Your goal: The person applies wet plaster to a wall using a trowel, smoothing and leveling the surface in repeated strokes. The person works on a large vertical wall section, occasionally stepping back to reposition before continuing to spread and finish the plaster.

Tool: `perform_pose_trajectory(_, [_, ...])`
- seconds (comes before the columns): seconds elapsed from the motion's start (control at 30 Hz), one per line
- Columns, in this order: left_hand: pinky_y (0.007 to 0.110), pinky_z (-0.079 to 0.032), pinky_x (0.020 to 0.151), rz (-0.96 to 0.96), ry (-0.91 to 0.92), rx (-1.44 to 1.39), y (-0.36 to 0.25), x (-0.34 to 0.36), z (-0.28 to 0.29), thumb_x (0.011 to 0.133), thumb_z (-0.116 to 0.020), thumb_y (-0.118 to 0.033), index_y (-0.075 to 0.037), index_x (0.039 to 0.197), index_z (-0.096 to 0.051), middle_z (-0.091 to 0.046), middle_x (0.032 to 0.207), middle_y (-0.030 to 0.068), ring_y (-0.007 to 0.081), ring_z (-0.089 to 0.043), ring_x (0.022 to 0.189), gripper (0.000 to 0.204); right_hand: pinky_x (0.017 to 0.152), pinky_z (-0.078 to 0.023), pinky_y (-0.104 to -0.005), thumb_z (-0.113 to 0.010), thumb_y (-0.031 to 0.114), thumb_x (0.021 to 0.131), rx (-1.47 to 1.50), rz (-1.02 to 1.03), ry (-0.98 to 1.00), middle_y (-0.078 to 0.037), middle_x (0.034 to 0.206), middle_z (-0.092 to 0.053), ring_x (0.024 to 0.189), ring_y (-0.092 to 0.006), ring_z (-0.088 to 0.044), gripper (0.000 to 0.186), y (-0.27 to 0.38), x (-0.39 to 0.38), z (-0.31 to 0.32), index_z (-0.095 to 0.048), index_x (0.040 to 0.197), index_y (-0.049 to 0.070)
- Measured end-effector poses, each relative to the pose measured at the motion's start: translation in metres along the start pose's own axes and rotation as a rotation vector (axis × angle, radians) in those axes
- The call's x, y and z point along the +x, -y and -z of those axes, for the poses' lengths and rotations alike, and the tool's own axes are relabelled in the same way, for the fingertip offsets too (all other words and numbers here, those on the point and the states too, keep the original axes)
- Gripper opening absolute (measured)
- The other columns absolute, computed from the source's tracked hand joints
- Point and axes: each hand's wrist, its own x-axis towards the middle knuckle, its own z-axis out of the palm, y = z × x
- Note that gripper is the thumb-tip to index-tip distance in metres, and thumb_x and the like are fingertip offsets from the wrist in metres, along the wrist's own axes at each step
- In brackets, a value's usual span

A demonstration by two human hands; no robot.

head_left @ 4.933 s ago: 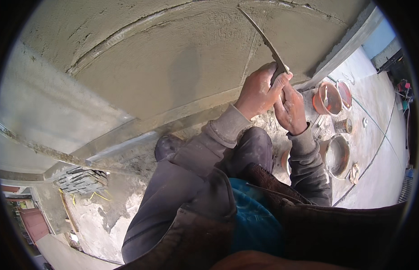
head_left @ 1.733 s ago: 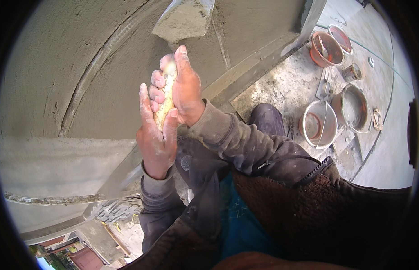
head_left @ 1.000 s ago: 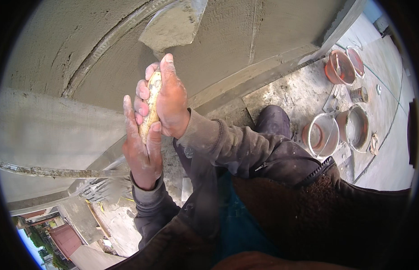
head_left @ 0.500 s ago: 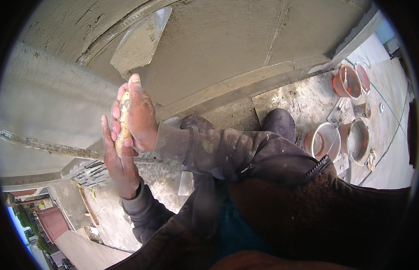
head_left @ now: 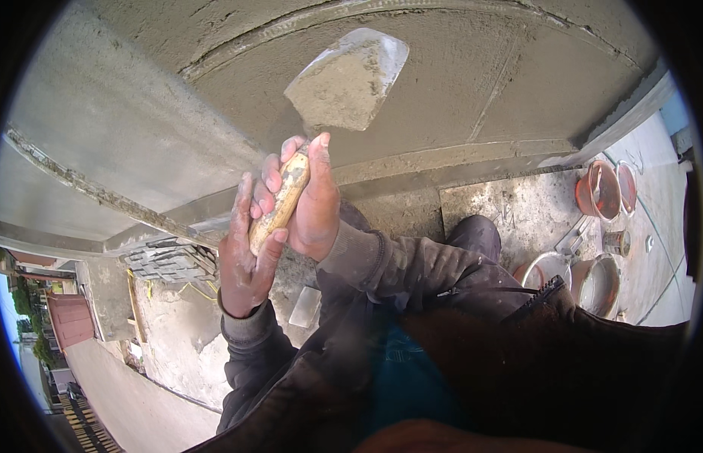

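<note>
My right hand (head_left: 317, 208) is wrapped round the pale wooden handle of a trowel (head_left: 287, 192), its thumb extended along the handle toward the blade. My left hand (head_left: 246, 260) holds the butt end of that handle between thumb and fingers. Beyond the hands, the broad metal blade (head_left: 344, 83) lies over the wet grey plastered wall (head_left: 442, 75) and carries a layer of mortar. Whether the blade touches the wall I cannot tell. Both hands are smeared with grey dust.
A raised strip (head_left: 87, 189) runs along the wall on the left. Stacked grey slabs (head_left: 166, 260) lie below it. At right on the floor stand an orange bucket (head_left: 597, 192), other buckets (head_left: 597, 287) and a tin can (head_left: 616, 242). A pale rectangular piece (head_left: 305, 307) lies near my legs.
Both hands and the trowel have shifted right in the view, and the blade has turned to point more to the right. The view itself has also moved. Both hands keep their hold.
</note>
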Motion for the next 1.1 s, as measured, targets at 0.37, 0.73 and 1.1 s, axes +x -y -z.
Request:
perform_pose_trajectory(0.37, [0.044, -0.052, 0.07, -0.186, 0.152, -0.087, 0.016, 0.004, -0.014, 0.091, -0.066, -0.033, -0.003, 0.156, -0.018, -0.066, 0.102, 0.0226, 0.0441, -0.066, 0.083, 0.086, 0.055, -0.047, -0.0327, -0.028, 0.062, 0.102, -0.168, 0.138, 0.083, 0.0, 0.071, -0.046, 0.057, -0.0138, -0.047, 0.051, 0.026, -0.013, 0.008, -0.046, 0.095, 0.015])
perform_pose_trajectory(0.73, [0.043, -0.051, 0.077, 0.038, 0.381, -0.021, 0.07, -0.034, -0.044, 0.094, -0.062, -0.043, -0.001, 0.152, -0.027, -0.068, 0.095, 0.0191, 0.036, -0.067, 0.089, 0.08, 0.054, -0.046, -0.0321, -0.035, 0.05, 0.105, -0.831, 0.04, 0.061, -0.003, 0.074, -0.046, 0.054, -0.0144, -0.048, 0.042, 0.035, -0.049, 0.079, -0.045, 0.098, 0.009])
perform_pose_trajectory(1.1, [0.042, -0.051, 0.081, 0.17, 0.442, -0.037, 0.09, -0.035, -0.062, 0.1, -0.053, -0.042, -0.002, 0.106, -0.071, -0.072, 0.102, 0.014, 0.0323, -0.068, 0.094, 0.045, 0.063, -0.042, -0.0291, -0.048, 0.021, 0.098, -1.763, 0.022, 0.238, -0.009, 0.085, -0.054, 0.068, -0.0147, -0.051, 0.023, 0.118, -0.09, 0.16, -0.053, 0.104, 0.0])
